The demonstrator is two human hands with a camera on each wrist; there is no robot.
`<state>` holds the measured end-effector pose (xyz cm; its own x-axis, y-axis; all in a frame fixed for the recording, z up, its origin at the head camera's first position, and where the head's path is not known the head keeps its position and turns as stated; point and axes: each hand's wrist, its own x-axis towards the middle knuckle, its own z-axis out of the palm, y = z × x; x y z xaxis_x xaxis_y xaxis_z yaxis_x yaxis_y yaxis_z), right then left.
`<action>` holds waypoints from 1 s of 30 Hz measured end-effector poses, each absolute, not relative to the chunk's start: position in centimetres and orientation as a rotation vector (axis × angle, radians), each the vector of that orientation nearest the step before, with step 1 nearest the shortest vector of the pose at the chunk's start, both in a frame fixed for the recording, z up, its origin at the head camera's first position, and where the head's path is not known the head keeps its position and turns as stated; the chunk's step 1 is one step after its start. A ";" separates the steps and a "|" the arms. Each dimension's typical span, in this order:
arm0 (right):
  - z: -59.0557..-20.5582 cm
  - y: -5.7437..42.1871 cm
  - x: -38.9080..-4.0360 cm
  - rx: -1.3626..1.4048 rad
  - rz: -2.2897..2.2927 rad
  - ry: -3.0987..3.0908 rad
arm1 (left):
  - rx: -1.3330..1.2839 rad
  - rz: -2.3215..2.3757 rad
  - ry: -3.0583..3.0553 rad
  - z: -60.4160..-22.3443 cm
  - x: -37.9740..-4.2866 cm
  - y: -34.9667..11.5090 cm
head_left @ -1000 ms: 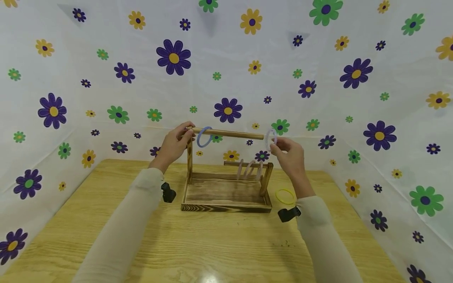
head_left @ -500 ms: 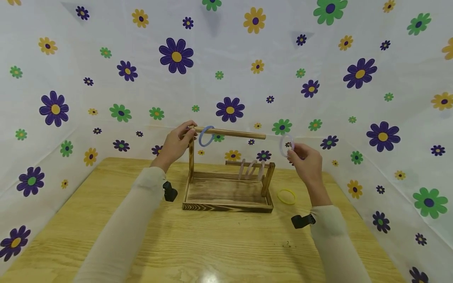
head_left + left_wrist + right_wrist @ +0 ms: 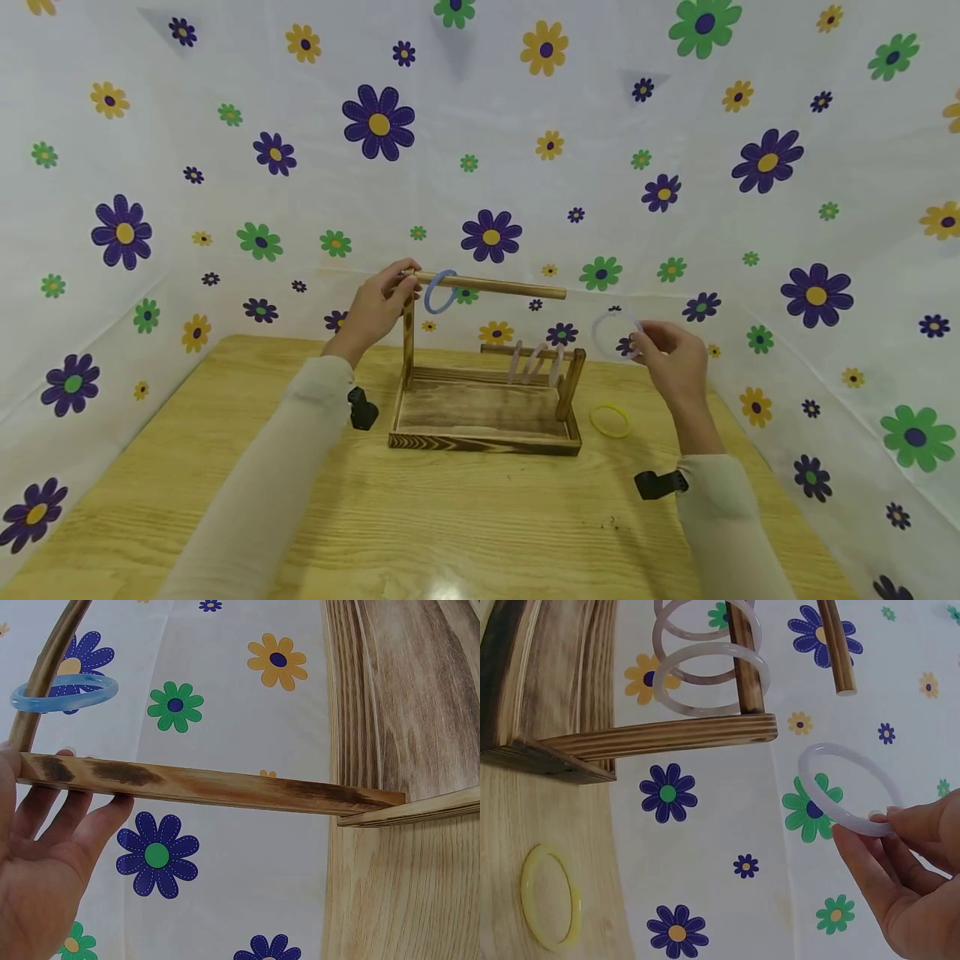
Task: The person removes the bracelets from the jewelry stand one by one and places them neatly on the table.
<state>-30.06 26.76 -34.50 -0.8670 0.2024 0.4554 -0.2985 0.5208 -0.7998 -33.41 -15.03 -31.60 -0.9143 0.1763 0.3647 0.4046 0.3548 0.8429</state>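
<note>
A wooden bangle stand (image 3: 483, 443) has a tray base, a tall left post and a shorter right post. My left hand (image 3: 375, 308) grips the top of the tall post, fingers behind it. On the upper rod (image 3: 517, 288) hangs a blue bangle (image 3: 82, 703), close to that hand. To the right of the rod's free end, my right hand (image 3: 678, 367) pinches a pale lavender bangle (image 3: 838, 814) between thumb and fingers, apart from the stand. Three pale pinkish bangles (image 3: 705, 649) hang on the lower rod (image 3: 493, 348).
A yellow bangle (image 3: 575, 904) lies on the wooden table (image 3: 450, 517), right of the stand. Small dark specks (image 3: 613, 525) lie nearer the front. White flower-print cloth (image 3: 480, 175) surrounds the table at the back and sides.
My right hand has moved right and slightly down, taking the lavender bangle away from the upper rod's free end. The bangle has turned to face the view more. The left hand stays put.
</note>
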 end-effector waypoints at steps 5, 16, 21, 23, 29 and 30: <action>-35.2 27.6 -29.8 0.052 1.354 -2.263 | -0.518 -1.574 -2.416 -31.5 -33.2 -15.0; -36.6 30.0 -29.1 -0.090 1.407 -2.292 | -0.510 -1.569 -2.408 -33.1 -35.3 -15.3; -37.4 31.2 -29.2 -0.115 1.391 -2.341 | -0.526 -1.561 -2.381 -34.3 -36.8 -15.7; -37.8 31.8 -29.3 -0.132 1.415 -2.351 | -0.531 -1.559 -2.377 -34.5 -36.9 -15.8; -38.8 33.3 -29.4 -0.193 1.440 -2.409 | -0.526 -1.550 -2.376 -34.5 -36.8 -15.9; -38.9 33.4 -29.5 -0.197 1.426 -2.424 | -0.528 -1.552 -2.374 -34.5 -36.8 -15.9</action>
<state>-29.45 33.44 -38.94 -0.9389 0.2774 0.2037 -0.0432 0.4922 -0.8694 -36.79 -15.87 -34.49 -0.9014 0.1594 0.4025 0.4327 0.3647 0.8245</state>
